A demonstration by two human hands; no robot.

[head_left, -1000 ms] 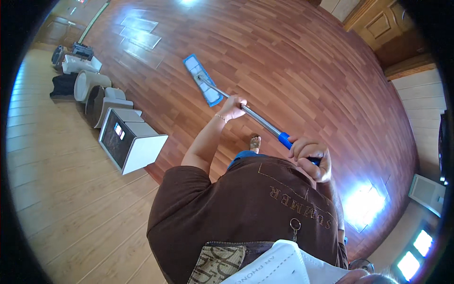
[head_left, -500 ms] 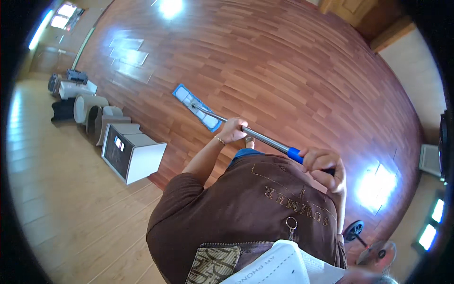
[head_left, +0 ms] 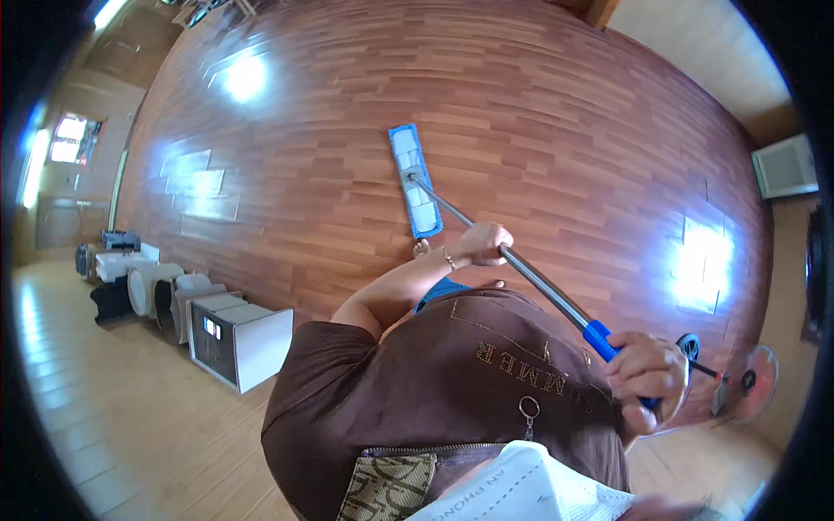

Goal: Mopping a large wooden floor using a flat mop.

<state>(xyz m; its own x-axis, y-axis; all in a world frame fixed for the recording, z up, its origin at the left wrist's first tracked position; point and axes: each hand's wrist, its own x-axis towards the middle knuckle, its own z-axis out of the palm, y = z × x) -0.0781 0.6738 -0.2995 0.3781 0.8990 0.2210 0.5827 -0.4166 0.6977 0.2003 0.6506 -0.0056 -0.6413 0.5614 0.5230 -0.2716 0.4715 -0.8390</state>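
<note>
I hold a flat floor mop across my body. Its long head (head_left: 418, 193), white with a blue fringe, lies on the brown plank floor (head_left: 539, 122) ahead of me. My left hand (head_left: 483, 244), with a bracelet at the wrist, is closed round the middle of the metal pole (head_left: 547, 286). At the upper end my right hand (head_left: 648, 379) wraps the blue grip (head_left: 601, 339), near my right side. A bare foot (head_left: 421, 248) shows just behind the near end of the mop head.
On the left, a white cabinet with a dark front (head_left: 239, 339) stands by several chairs and stools (head_left: 161, 291). A pedestal fan (head_left: 749, 382) is at the lower right. A white box-shaped appliance (head_left: 784, 167) stands by the right wall. Bright glare lies on the floor.
The mop head has swung to the right and now points more nearly straight ahead. Both hands have shifted right with the pole, the right one also lower. My view has turned a little.
</note>
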